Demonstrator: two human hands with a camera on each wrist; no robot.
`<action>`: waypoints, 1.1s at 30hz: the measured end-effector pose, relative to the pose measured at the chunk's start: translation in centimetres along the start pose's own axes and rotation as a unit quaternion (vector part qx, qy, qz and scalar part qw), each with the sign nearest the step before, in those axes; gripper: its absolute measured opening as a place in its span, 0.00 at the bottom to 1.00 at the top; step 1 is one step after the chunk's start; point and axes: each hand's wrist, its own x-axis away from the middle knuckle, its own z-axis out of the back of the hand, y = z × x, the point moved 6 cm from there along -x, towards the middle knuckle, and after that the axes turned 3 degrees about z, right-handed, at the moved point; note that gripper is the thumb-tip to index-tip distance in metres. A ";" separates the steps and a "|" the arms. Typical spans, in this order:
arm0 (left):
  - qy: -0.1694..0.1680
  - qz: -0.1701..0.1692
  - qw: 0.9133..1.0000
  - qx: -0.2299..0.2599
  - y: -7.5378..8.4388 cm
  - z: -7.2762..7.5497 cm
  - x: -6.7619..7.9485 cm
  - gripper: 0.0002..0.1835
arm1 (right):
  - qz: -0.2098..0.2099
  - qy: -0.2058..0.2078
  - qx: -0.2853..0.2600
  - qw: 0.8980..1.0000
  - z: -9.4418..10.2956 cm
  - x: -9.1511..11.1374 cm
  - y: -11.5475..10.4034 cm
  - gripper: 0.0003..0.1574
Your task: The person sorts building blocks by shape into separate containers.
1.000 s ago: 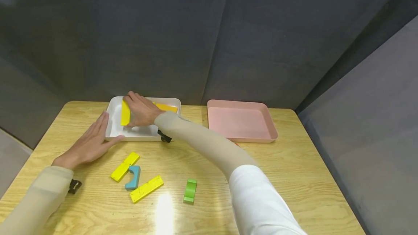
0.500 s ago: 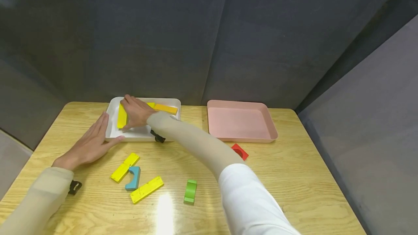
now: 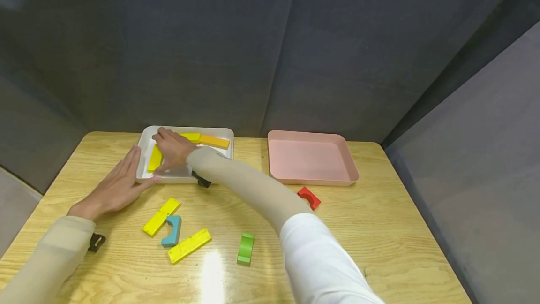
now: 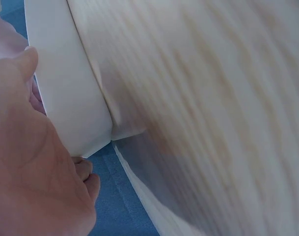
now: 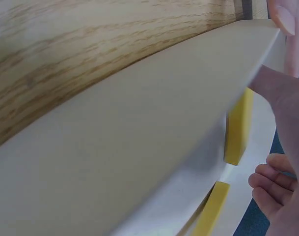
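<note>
In the head view, a white tray point(image 3: 143, 157) stands at the back left of the table. My left hand point(image 3: 117, 184) lies along the tray's left side, fingers straight, with its thumb at the front rim. My right hand point(image 3: 174, 148) reaches into the tray beside a yellow block point(image 3: 154, 159) at the left end. In the right wrist view, a visible gap separates its fingertips from that yellow block point(image 5: 239, 130); the thumb tip is hidden behind the tray wall point(image 5: 129, 123). Along the back wall are another yellow block point(image 3: 191, 137) and an orange block point(image 3: 214, 141).
A pink tray point(image 3: 312, 156) stands at the back right, with a red arch block point(image 3: 311, 197) before it. Two yellow bars point(image 3: 162, 217), a blue arch block point(image 3: 173, 230) and a green block point(image 3: 245, 248) lie in front. A dark curtain point(image 3: 211, 50) closes off the back.
My right hand moves slightly left and nearer with the yellow block, which now lies lower and apart from the fingertips. The red arch block comes into view from behind the forearm. My left hand stays put.
</note>
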 end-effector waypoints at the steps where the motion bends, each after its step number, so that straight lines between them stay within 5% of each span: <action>1: 0.000 0.000 1.000 0.001 0.0 0.0 0.0 0.60 | 0.002 0.001 0.001 1.000 0.1 0.0 0.0 0.72; 16: 0.000 0.003 1.000 -0.003 0.0 0.0 -0.5 0.61 | 0.014 0.026 -0.009 1.000 1.3 1.1 0.2 0.69; 33: 0.003 0.008 1.000 -0.001 -0.9 -0.1 -0.2 0.61 | 0.046 0.055 -0.047 0.996 2.7 4.4 0.6 0.65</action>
